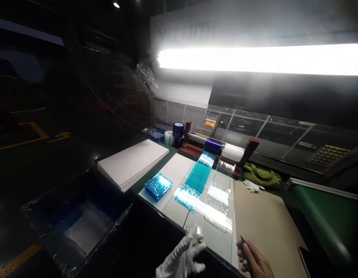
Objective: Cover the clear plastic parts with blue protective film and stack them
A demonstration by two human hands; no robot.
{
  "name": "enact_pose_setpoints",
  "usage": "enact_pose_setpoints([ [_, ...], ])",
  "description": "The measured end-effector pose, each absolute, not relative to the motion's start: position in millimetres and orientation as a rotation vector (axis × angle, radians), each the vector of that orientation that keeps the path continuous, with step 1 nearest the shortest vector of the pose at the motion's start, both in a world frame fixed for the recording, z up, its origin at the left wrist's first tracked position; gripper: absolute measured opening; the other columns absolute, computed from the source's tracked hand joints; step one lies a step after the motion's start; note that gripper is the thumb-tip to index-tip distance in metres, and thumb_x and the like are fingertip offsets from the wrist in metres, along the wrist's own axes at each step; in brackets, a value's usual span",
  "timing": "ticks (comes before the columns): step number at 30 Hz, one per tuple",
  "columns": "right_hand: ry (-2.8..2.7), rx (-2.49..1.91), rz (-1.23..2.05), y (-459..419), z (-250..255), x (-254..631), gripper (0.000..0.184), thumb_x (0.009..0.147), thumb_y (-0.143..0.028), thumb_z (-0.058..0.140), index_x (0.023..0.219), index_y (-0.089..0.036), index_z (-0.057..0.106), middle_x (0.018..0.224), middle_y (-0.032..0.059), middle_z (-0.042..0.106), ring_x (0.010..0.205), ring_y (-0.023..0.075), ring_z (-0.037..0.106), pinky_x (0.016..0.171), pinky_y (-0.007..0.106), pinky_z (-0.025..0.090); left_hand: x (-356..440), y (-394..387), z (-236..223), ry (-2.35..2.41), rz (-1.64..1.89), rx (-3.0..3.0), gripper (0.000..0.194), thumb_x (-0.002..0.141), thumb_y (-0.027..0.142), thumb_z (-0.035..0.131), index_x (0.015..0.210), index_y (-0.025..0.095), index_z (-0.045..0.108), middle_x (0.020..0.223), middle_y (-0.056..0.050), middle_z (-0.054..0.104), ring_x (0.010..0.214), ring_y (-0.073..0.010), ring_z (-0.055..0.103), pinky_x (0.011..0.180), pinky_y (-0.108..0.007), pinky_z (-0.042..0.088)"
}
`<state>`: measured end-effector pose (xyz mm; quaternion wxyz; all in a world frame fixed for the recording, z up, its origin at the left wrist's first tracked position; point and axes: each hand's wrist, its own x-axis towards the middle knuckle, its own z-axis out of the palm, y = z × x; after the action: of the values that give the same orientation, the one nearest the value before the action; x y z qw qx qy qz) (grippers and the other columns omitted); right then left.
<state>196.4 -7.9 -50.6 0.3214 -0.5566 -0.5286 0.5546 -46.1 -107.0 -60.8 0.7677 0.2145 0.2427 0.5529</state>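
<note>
Near, before the table, the gloved left hand seems to hold a clear piece; this grip should be light, I think, to avoid marks. At its right, the bare right hand pinches a dark slim tool, whose tip is better kept from scratching. Farther, the blue film lies flat; sleeves should not drag it.

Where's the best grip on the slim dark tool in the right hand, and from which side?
Probably along the shaft of the slim dark tool, behind its tip, coming from the wearer's side: it is long and narrow, its point facing away.
</note>
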Motion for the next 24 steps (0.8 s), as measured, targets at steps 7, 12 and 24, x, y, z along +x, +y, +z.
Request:
enact_pose_setpoints([
  [7,-1.853,-1.334,1.272,-67,25,158,0.038,0.086,-0.055,0.041,0.074,-0.021,0.051,0.071,0.0004,0.052,0.067,0.0141,0.048,0.064,0.026,0.040,-63,-108,3,1.254,1.066,1.400,0.118,0.049,0.059,0.075,0.143,0.023,0.014,0.143,-0.014,0.032,0.133,-0.0326,0.028,0.110,-0.051,0.019],
  [12,-2.081,-1.194,1.307,-80,66,143,0.045,0.064,-0.052,0.071,0.073,-0.020,0.041,0.069,-0.0044,0.041,0.061,0.0094,0.036,0.052,0.021,0.032,-71,-120,25,1.562,0.846,1.973,0.118,0.052,0.059,0.073,0.144,0.022,0.009,0.147,-0.015,0.026,0.133,-0.0375,0.026,0.108,-0.055,0.027],
  [24,-2.255,-0.856,1.205,-87,67,127,0.071,0.039,-0.063,0.078,0.067,-0.022,0.028,0.061,-0.0093,0.029,0.055,0.0051,0.023,0.043,0.020,0.021,-64,-130,57,1.440,0.760,2.177,0.121,0.050,0.066,0.071,0.144,0.024,0.008,0.144,-0.013,0.031,0.129,-0.0355,0.034,0.105,-0.048,0.037],
])
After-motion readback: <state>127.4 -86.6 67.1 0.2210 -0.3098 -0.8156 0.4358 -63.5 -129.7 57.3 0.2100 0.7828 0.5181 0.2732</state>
